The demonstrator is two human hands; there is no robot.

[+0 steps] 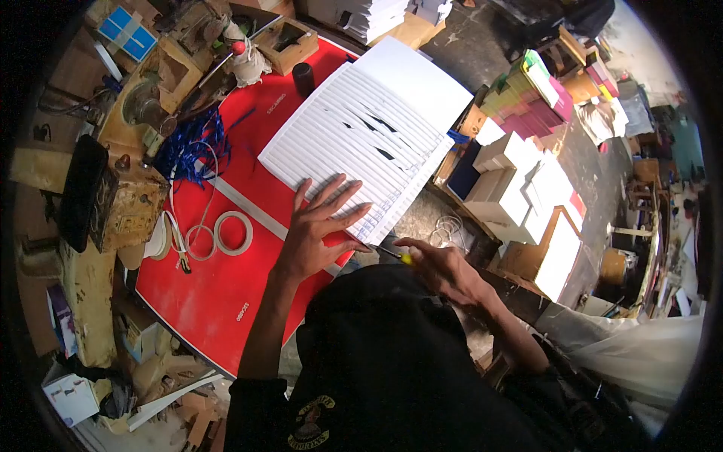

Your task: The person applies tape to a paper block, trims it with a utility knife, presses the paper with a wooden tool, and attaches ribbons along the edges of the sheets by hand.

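Observation:
A stack of white sheets lies at a slant across the red tabletop, its surface ridged in strips with several dark gaps. My left hand presses on its near corner, fingers spread. Just right of that corner, my right hand grips a slim tool with a yellow handle. Its thin metal shaft points at the stack's edge; whether the tip touches the paper is not clear. Handwriting-like marks run along the stack's right side.
Tape rolls and a looped white cord lie left of my left hand. Blue shiny strips, a black cylinder and a wooden box sit farther back. White paper stacks stand to the right, beyond the table's edge.

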